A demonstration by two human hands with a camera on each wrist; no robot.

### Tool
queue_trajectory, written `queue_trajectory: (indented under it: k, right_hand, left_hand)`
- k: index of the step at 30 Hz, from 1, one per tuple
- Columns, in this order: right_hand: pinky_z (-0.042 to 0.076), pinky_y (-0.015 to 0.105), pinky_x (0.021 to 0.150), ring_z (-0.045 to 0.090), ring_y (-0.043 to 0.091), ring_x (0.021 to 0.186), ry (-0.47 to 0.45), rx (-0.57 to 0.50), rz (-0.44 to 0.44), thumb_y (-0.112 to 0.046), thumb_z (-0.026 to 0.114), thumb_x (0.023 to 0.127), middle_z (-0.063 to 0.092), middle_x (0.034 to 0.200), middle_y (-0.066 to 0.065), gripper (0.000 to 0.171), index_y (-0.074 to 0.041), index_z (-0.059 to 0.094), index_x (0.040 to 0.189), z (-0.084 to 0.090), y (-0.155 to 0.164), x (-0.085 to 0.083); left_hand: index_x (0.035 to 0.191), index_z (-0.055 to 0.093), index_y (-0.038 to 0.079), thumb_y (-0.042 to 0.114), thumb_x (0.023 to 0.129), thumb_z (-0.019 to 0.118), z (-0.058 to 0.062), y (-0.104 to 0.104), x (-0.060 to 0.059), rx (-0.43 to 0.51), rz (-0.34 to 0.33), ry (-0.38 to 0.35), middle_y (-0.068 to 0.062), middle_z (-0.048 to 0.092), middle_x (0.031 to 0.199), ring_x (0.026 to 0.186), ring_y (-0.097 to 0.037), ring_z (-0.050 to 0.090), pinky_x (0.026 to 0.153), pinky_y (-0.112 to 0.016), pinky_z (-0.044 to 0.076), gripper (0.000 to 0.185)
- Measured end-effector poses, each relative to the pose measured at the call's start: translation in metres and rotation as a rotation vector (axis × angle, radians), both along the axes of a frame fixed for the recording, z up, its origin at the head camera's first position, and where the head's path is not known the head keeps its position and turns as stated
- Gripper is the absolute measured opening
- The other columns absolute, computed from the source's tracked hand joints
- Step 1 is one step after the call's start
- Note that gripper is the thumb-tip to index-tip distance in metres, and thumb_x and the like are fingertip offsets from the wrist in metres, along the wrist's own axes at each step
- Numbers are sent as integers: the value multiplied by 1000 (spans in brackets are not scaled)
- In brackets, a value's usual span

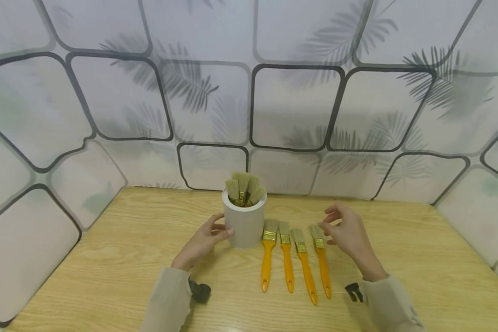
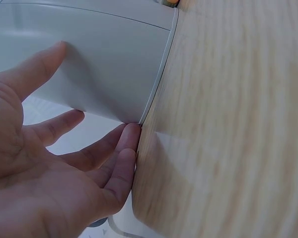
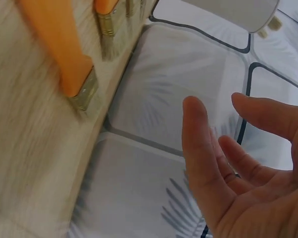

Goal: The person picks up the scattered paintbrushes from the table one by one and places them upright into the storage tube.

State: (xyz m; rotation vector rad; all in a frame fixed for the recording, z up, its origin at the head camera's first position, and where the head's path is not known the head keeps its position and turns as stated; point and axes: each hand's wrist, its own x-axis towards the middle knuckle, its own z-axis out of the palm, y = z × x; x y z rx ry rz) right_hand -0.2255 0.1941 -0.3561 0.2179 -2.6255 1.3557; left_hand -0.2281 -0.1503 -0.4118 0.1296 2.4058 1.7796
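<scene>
Brushes point(image 1: 305, 266), four of them, lay on the surface point(image 1: 128, 258) beside the cup point(image 1: 245, 227)! The left hand point(image 1: 202, 241), fingers loose, touched that cup; the right hand point(image 1: 349, 235), released and relaxed, hovered near the rightmost brush point(image 1: 322, 263).

Lt grainy wood tbl point(image 1: 108, 276); wht wall point(image 1: 290, 110) behind w/ blk outlines point(image 1: 296, 67) & gry leaf prints point(image 1: 194, 87)

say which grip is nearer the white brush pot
Left: the left grip is beside the white brush pot; the right grip is farther off, near the rightmost paintbrush.
</scene>
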Motion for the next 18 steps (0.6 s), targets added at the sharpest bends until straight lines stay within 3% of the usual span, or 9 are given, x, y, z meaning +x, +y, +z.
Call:
queue_trajectory:
  k: [18]
  right_hand:
    - [61, 43, 60, 70, 28, 75, -299, -43, 111, 1, 69, 92, 61, 103, 25, 48, 17, 43, 128, -18, 19, -3]
  left_hand:
    - [156, 36, 8, 29, 98, 69, 0, 0, 0, -8, 7, 3, -24, 50, 143, 134, -45, 45, 107, -67, 35, 70]
